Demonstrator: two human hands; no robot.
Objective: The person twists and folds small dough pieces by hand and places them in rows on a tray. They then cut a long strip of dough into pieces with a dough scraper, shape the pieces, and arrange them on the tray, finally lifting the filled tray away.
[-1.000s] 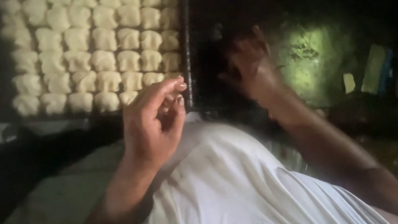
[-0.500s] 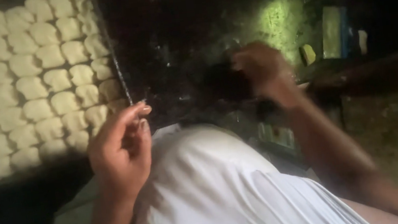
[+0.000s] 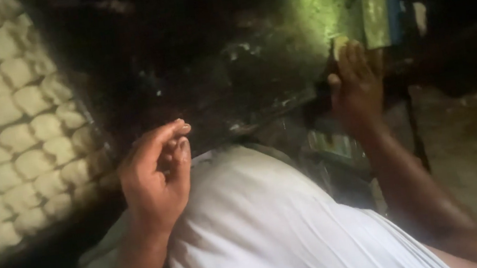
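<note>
A dim, dark work area is being shown from above, with a dark, stained counter (image 3: pixel 233 92) lit only in one greenish patch far ahead of the right fingers. A dark tray of pale, rounded dough pieces laid in close rows (image 3: pixel 4 150) is being seen well to the left of the left fingers, its dark edge running just beside them.

The left hand (image 3: pixel 156 177) is being held raised above a white garment (image 3: pixel 262 228) worn by the person, with its fingers (image 3: pixel 172 139) curled loosely inward and the thumb drawn close to the fingertips. Whether something small is being pinched between them cannot be told, since the picture is blurred there.

The right hand (image 3: pixel 357 86) is being stretched forward to the far side of the counter, with its fingers laid together and pressed flat on a dark object beneath them. A small pale yellowish lump (image 3: pixel 340 46) is being touched at the fingertips; whether it is being gripped cannot be told. A flat green and blue packet (image 3: pixel 378 11) is being seen standing just beyond the right fingers, slightly to their right. A rough, sandy brown surface (image 3: pixel 476 147) is being seen to the right of the right forearm.
</note>
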